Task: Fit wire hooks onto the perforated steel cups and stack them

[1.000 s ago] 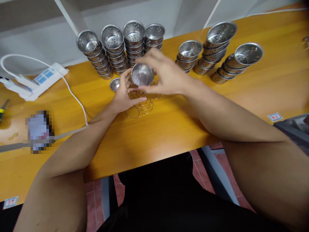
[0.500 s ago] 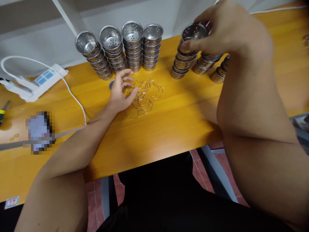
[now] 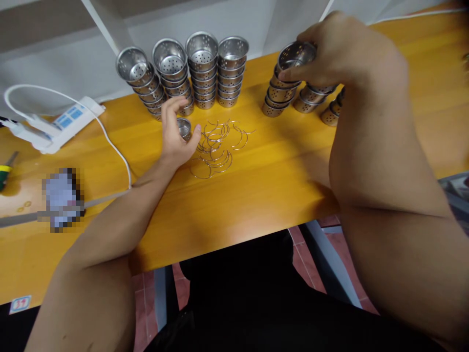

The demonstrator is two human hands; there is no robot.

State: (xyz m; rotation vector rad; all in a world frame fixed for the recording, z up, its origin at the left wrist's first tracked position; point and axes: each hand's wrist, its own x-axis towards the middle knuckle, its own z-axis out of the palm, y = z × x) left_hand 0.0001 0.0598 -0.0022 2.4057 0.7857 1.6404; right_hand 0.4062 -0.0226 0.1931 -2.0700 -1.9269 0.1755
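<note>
My right hand has its thumb and fingers round the rim of the top perforated metal cup on a leaning stack. My left hand is open, thumb and fingers apart, beside a single small metal cup on the table; the hand hides part of that cup. Just right of the left hand lies a loose heap of thin bent wire rings. More stacks of perforated cups stand behind my right hand, partly covered by my wrist and forearm.
Several tall stacks of perforated cups line the back of the wooden table near the wall. To the left are a white power strip with a cable, a blurred-out object and a green-and-yellow handled tool.
My left hand has drawn back to the left, off the wire rings, uncovering more of the small cup. My right hand stays on the stack's top cup, with a slight shift.
</note>
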